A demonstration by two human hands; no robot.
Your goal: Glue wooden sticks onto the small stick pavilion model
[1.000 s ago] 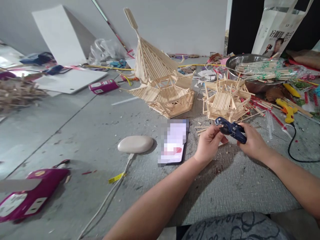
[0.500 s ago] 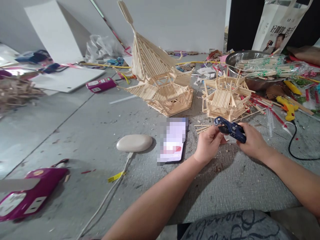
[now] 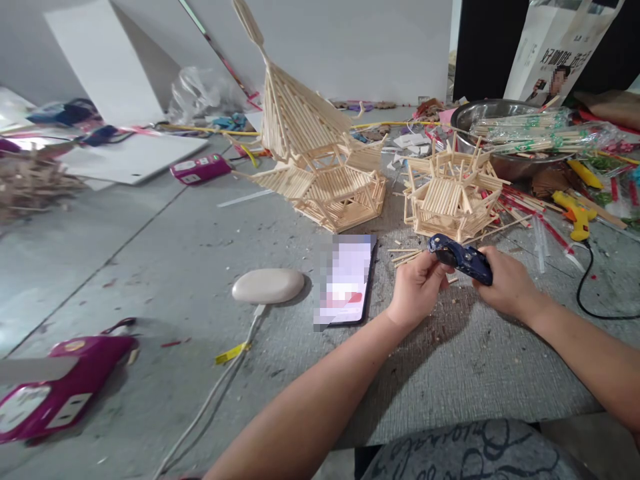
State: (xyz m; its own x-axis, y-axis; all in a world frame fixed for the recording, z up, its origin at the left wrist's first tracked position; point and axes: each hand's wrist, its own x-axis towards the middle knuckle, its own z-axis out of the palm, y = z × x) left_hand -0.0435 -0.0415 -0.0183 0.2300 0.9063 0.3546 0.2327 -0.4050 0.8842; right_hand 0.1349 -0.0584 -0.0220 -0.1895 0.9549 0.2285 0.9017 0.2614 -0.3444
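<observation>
In my right hand (image 3: 510,280) is a pair of blue-handled cutting shears (image 3: 463,259), fingers wrapped round the handles. The head of the shears points left, over my left hand (image 3: 420,283). My left thumb and fingers are pinched together right at the jaws; whatever they hold is hidden there. Just beyond both hands stands a small, roofless stick model (image 3: 453,193) with several sticks poking up. Short loose wooden sticks (image 3: 406,256) lie on the table by my left fingers.
A taller stick pavilion (image 3: 320,160) with a pointed roof stands back left. Nearer are a phone (image 3: 347,280) and a white corded device (image 3: 269,285). Rightward lie a yellow glue gun (image 3: 575,213) and a steel bowl (image 3: 465,120) with bagged sticks. Purple boxes (image 3: 90,373) (image 3: 200,169) sit left.
The shears' handles look squeezed slightly closer together. Both hands stay in nearly the same place, and the view has shifted very little.
</observation>
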